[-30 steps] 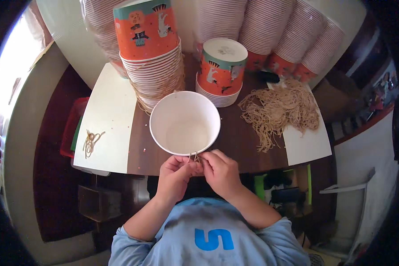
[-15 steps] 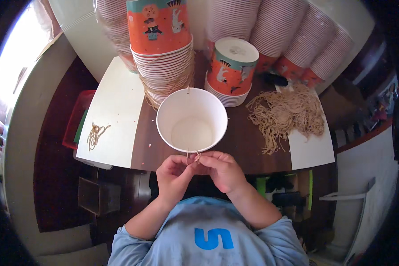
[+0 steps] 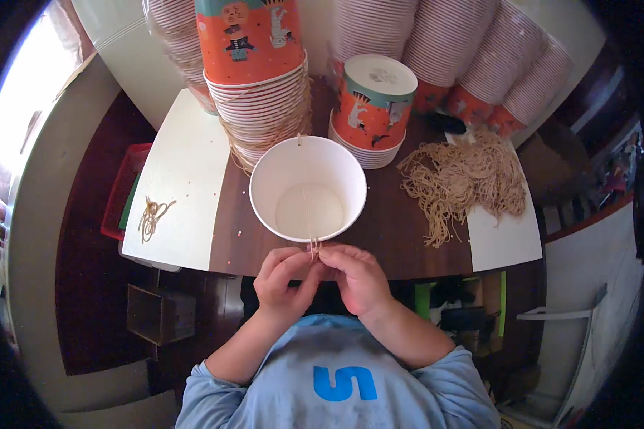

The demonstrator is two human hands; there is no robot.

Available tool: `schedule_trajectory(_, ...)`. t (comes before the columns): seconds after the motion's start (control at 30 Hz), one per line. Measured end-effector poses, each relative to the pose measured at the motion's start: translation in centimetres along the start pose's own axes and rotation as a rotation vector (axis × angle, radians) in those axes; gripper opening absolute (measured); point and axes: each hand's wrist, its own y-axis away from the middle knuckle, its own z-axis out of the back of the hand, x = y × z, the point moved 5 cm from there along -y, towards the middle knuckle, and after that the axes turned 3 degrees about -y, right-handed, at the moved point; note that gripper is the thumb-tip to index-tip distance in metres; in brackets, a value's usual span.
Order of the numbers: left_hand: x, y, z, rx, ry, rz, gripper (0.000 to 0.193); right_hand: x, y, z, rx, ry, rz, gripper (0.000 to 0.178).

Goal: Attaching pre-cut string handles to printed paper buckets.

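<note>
A paper bucket [image 3: 272, 187] with a white inside stands on the table's brown middle, its mouth tipped toward me. A thin tan string [image 3: 315, 247] comes out at its near rim. My left hand [image 3: 285, 280] is closed, thumb and fingertips pinching this string just below the rim. Pressed close beside it, my right hand [image 3: 359, 277] pinches the same string. Between the fingertips the string ends are partly hidden. At the far rim another bit of string [image 3: 300, 140] shows.
Behind the bucket rises a tall stack of orange buckets [image 3: 254, 93] with strings. An upturned bucket [image 3: 373, 114] tops a shorter stack. Wrapped bucket stacks [image 3: 447, 50] line the back. A tangled string pile [image 3: 472, 182] lies right, a small string bunch [image 3: 152, 218] left.
My fingers have drawn closer together on the string, and its strands now sit side by side at the rim. The bucket appears slightly higher and further left in view.
</note>
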Motion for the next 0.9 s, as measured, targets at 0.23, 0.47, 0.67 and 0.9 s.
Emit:
schedule_trajectory(0.23, 0.6, -0.2, 0.0, 0.056, 0.025, 0.011, 0.02, 0.4, -0.1, 0.0, -0.025, 0.031, 0.03, 0.019)
schedule_trajectory(0.47, 2.1, 0.3, 0.2, 0.149, 0.174, 0.269, 0.014, 0.3, -1.2, 1.4, -0.049, 0.04, 0.033, 0.015)
schedule_trajectory(0.67, 3.5, 0.6, -0.2, 0.091, 0.488, 0.543, 0.007, 2.3, -1.4, 1.9, -0.07, 0.434, 0.164, 0.015)
schedule_trajectory(0.9, 3.4, 0.7, -0.5, 0.089, 0.533, 0.55, 0.007, 2.6, -0.4, 0.0, 0.102, 0.316, 0.082, 0.016)
